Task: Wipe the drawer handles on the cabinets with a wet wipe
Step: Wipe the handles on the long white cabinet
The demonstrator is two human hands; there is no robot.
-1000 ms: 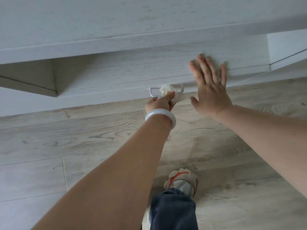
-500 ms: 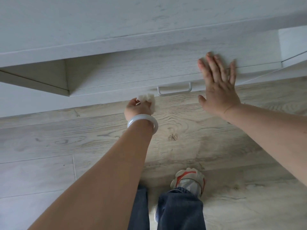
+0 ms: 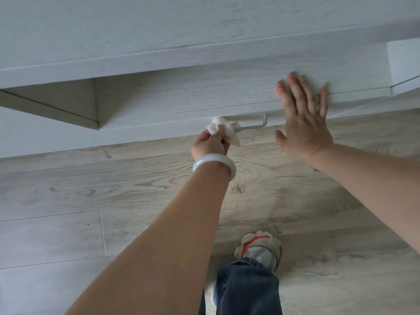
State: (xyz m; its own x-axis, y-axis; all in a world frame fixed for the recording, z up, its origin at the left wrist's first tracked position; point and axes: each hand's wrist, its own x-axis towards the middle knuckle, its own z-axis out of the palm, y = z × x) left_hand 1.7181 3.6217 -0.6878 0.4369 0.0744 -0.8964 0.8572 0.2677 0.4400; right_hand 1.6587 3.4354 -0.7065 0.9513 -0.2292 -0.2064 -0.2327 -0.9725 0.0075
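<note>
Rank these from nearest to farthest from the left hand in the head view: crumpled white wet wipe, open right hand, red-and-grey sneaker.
1. Crumpled white wet wipe: in the left hand grip, at the metal handle's left end.
2. Open right hand: to the right, flat on the drawer front.
3. Red-and-grey sneaker: below, on the floor.

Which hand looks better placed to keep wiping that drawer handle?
The left hand, probably. It grips the wet wipe against the left end of the handle. The right hand lies flat and open on the drawer front, holding nothing.
</note>
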